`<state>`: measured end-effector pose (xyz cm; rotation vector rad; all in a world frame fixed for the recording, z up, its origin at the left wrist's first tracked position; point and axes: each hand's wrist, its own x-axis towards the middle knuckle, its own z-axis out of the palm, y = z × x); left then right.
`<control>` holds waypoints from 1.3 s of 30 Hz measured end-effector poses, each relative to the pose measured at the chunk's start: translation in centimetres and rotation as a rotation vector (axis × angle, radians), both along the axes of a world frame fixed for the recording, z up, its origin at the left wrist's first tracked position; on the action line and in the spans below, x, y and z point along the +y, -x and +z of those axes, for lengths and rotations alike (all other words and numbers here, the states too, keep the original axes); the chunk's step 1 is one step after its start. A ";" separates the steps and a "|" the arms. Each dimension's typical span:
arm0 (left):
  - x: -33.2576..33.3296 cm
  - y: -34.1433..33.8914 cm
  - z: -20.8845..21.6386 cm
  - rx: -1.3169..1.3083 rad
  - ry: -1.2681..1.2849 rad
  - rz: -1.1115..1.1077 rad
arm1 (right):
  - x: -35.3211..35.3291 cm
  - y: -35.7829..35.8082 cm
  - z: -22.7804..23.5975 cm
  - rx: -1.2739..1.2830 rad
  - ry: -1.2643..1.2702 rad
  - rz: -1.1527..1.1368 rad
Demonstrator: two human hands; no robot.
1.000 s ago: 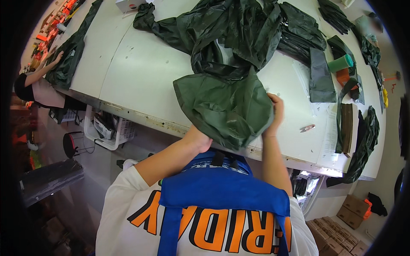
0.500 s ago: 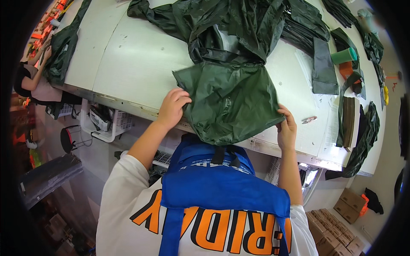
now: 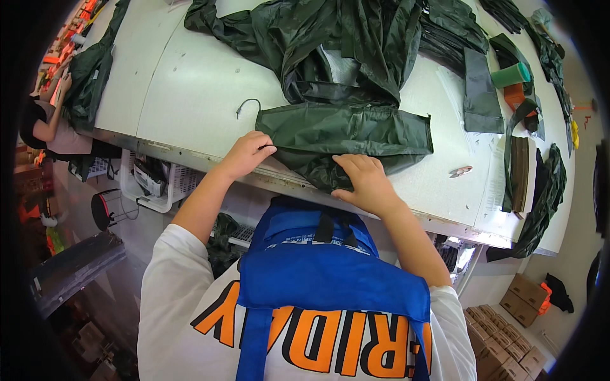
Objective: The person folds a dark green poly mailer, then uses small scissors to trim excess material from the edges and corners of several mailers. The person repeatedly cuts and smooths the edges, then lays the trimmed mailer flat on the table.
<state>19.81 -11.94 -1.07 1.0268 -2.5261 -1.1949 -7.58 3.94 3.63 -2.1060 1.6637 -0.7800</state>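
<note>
A dark green, thin waterproof-looking jacket (image 3: 356, 38) lies bunched on the white table. Its hood-like part (image 3: 343, 130) spreads toward me, folded over into a wide band with a loose lower piece hanging by the table edge. My left hand (image 3: 248, 155) pinches the left edge of this hood, thumb against forefinger. Over the lower middle of the cloth lies my right hand (image 3: 368, 181), its fingers stretched on the fabric and the thumb apart near the bottom edge. A short dark cord (image 3: 248, 105) curls on the table beyond my left hand.
Small thread snips (image 3: 460, 171) lie on the table (image 3: 197, 82) to the right. Farther right are a green thread cone (image 3: 510, 75) and dark green strips (image 3: 481, 92). A white basket (image 3: 162, 184) sits below the table. At the far left, a person (image 3: 47, 124) handles green cloth.
My right hand has left the hood's right corner and moved left and inward onto its lower middle. The spread hood has become a folded band. My left hand stays at the left edge.
</note>
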 end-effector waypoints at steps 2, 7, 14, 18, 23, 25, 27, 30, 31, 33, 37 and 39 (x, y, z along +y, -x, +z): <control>-0.4 -0.3 -0.4 0.086 -0.025 0.074 | 0.2 0.3 -0.6 0.034 -0.101 0.041; -1.3 -1.3 -2.5 0.001 0.196 0.178 | 3.9 0.7 -0.6 -0.062 -0.691 0.320; 5.5 -0.5 -3.7 0.398 -0.456 0.953 | 1.6 -2.3 -4.2 -0.088 -0.190 -0.097; 7.1 1.5 -1.6 0.624 -0.936 1.082 | 2.4 -4.7 -6.4 0.297 -0.326 -0.080; 7.3 5.7 4.6 0.438 -0.299 0.312 | 2.3 -5.2 -6.4 0.228 -0.328 -0.081; 8.1 9.1 3.3 0.300 -0.096 0.009 | 2.7 -4.8 -7.3 0.382 -0.491 0.013; 7.9 11.8 1.4 0.012 -0.214 -0.127 | 2.8 -3.2 -6.8 -0.016 -0.525 0.008; 7.8 12.5 -4.4 0.023 -0.103 -0.022 | 4.4 1.4 -6.8 -0.078 0.016 -0.440; 7.4 12.8 -2.9 -0.073 -0.011 -0.103 | 5.2 2.7 -5.8 -0.027 0.001 -0.714; 6.4 13.2 0.0 -0.263 0.180 -0.271 | 6.2 5.1 -9.8 -0.186 0.012 -1.280; 6.5 12.5 -2.5 -0.145 0.408 -0.218 | 3.6 7.0 -5.8 -1.457 -0.233 -1.188; 6.4 12.4 -3.7 -0.138 0.375 -0.247 | 2.5 6.7 -3.9 -1.670 -0.217 -0.902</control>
